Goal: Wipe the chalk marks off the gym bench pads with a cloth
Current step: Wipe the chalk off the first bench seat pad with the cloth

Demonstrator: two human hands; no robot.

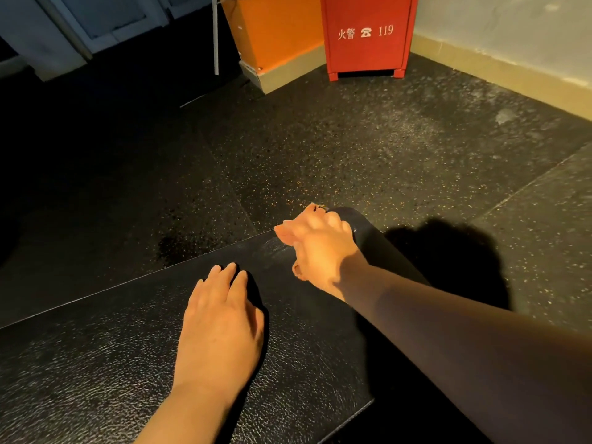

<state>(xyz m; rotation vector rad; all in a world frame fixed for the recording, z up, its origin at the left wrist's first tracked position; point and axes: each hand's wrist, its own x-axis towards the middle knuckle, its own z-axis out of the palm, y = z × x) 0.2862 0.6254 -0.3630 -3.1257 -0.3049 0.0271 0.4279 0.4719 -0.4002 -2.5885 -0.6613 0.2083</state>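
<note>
Nearest, the left hand (221, 322) lies palm down on the black textured pad (96, 363), its fingers (229, 274) straight and close together, pressing flat and holding nothing. The pad runs from the lower left toward the upper right, and its rounded far end shows just past the right hand (323, 248). The right forearm reaches across from the lower right, mostly in shade. The right hand sits knuckles up at that far end of the pad, fingers curled and clamped on a pale orange cloth (288, 232). The cloth is bunched under the palm. Folds stick out ahead of the knuckles, and a bit shows below the hand near the thumb side. The cloth touches the pad at its left edge. A faint pale smear (272, 248) marks the pad just beside the cloth, between the two hands. Beyond lies a dark speckled floor (352, 149), with the arm's shadow (448, 251) to the right of the pad. Farther back stand a red cabinet (366, 33) marked 119, an orange box (275, 30) to its left, and a pale wall (512, 27) to its right
</note>
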